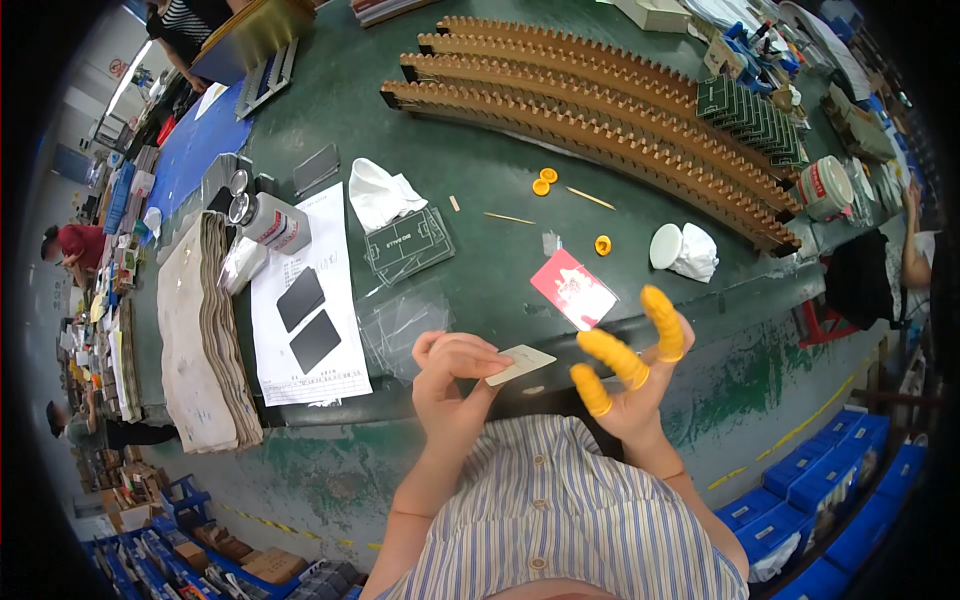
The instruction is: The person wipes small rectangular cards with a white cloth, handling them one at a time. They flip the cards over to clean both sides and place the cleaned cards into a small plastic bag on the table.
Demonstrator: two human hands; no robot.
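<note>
Near the table's front edge, my left hand (452, 380) pinches a small pale card (522, 364) between thumb and fingers. My right hand (632, 395) is held up to its right, with nothing in it. Yellow finger cots (612, 357) cover three of its spread fingertips. Just beyond the hands lies a red and white card (575, 288) on the green table. Loose yellow finger cots (602, 245) and thin wooden sticks (590, 197) lie farther off. Left of them, clear plastic sheets (405, 328) lie close to my left hand.
Long slotted wooden racks (560, 110) span the back, with green panels (750, 115) standing at their right. More green panels (408, 248), white cloths (380, 190), a printed sheet (345, 350) with black plates (316, 342), a grey bottle (275, 222) and stacked boards (190, 340) occupy the left.
</note>
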